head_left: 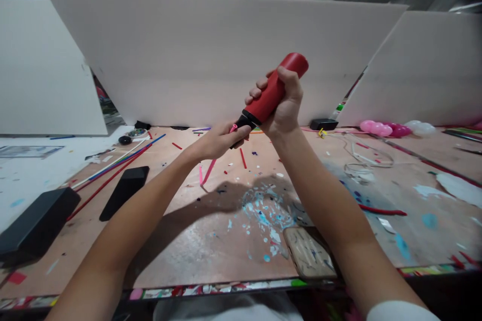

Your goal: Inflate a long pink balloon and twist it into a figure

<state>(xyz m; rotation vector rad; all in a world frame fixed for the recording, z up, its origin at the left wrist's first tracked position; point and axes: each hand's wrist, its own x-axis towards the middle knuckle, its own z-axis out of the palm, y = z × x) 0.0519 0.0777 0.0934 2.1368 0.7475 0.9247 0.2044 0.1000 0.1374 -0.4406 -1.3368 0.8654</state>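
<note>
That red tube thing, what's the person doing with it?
The person's right hand grips a red, round-ended cylinder, tilted above a tan, paint-marked tabletop. The left hand is at the cylinder's narrow black tip, with a small pink tubular piece showing by its thumb. A big white panel stands behind.

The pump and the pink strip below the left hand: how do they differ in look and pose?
Colour: the pump is red with a black end; the strip is pink. Shape: the pump is a thick cylinder, the strip thin and narrow. Pose: the pump tilts, gripped in the right hand; the strip bends below the left hand. Both are longer than wide.
</note>
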